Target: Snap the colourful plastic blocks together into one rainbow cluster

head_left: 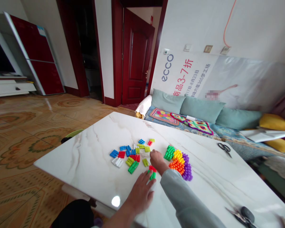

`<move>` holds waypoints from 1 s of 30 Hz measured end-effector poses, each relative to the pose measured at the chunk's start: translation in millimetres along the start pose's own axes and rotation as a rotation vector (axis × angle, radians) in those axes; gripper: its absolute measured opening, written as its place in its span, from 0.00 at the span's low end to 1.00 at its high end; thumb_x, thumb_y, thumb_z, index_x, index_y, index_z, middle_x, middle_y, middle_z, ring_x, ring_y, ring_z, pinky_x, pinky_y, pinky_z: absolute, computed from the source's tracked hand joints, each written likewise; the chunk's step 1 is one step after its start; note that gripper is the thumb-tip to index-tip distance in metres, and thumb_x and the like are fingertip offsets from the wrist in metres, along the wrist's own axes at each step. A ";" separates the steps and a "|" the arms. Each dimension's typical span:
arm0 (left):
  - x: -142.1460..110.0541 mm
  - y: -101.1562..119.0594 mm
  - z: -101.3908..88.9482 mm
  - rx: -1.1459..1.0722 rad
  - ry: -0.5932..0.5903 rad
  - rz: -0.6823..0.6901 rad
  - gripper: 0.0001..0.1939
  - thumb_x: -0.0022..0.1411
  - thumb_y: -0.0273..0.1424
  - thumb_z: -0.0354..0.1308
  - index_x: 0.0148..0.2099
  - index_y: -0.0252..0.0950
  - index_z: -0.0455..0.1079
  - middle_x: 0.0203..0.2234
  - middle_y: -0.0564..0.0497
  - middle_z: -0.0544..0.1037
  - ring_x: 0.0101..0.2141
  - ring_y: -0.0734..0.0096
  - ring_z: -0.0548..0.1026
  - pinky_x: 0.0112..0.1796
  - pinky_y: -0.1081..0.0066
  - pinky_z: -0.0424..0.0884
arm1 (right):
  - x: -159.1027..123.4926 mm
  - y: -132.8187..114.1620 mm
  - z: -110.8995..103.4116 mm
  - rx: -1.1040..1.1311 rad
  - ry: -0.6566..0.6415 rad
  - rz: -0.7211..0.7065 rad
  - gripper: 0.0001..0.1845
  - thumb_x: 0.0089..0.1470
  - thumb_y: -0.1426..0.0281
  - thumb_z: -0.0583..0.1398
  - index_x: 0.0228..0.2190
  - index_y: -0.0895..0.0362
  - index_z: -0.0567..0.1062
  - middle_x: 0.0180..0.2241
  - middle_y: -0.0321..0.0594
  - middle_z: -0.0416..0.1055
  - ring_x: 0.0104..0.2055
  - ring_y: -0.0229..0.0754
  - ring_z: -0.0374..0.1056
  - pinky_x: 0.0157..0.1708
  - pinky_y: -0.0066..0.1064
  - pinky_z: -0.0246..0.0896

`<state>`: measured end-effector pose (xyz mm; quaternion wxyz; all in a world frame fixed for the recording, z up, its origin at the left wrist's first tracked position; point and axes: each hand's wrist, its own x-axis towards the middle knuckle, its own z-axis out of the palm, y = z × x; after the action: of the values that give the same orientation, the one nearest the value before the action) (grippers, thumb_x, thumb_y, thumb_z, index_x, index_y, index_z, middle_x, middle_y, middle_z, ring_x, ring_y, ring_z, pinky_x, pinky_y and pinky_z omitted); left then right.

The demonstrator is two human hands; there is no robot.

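Note:
My left hand (140, 192) lies low over the white marble-patterned table with its fingers stretched out. Its fingertips reach the small green plastic pieces (153, 176), which lie beside red pieces (152, 168). My right hand (157, 160) is just beyond, fingers curled down in a pinch; whatever is between them is hidden. Left of it lie yellow-green pieces (145, 162) and a scatter of short tube-like pieces in small groups: green (133, 167), white (117, 162), blue (114, 154) and red (121, 154). To its right sit clusters of shiny beads: green (169, 152), yellow (178, 155), orange (177, 166) and purple (187, 171).
Black scissors (224, 148) lie near the table's far right corner. Another dark-handled pair of scissors (244, 217) is at the near right. A sofa with teal cushions (201, 108) stands behind the table (85, 152); tiled floor is on the left.

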<state>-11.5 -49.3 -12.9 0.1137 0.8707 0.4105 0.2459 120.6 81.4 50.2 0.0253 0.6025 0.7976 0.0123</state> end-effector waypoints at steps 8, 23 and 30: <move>2.2 3.1 -4.3 -0.014 -0.019 -0.026 0.28 0.56 0.26 0.54 0.60 0.41 0.60 0.65 0.48 0.53 0.64 0.56 0.51 0.61 0.51 0.54 | -38.6 61.8 -15.6 0.178 0.197 0.247 0.19 0.55 0.76 0.50 0.47 0.62 0.71 0.44 0.47 0.73 0.43 0.40 0.69 0.40 0.26 0.59; 2.6 1.6 -3.6 -0.017 -0.019 -0.032 0.28 0.57 0.28 0.54 0.61 0.43 0.60 0.66 0.50 0.51 0.64 0.57 0.50 0.62 0.53 0.52 | -52.1 81.6 5.3 0.188 0.253 0.377 0.13 0.54 0.72 0.54 0.38 0.54 0.76 0.33 0.38 0.77 0.35 0.42 0.70 0.33 0.28 0.53; 3.3 2.9 -6.8 -0.022 -0.020 -0.029 0.28 0.57 0.28 0.53 0.60 0.41 0.61 0.66 0.49 0.51 0.63 0.55 0.51 0.61 0.52 0.53 | -60.2 72.0 -4.4 0.224 0.273 0.269 0.12 0.56 0.72 0.54 0.39 0.57 0.76 0.42 0.42 0.74 0.41 0.41 0.69 0.40 0.28 0.56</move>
<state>-11.3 -48.6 -4.8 0.1308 0.8657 0.4193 0.2400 205.9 43.3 59.8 -0.1518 0.6952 0.7026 0.0086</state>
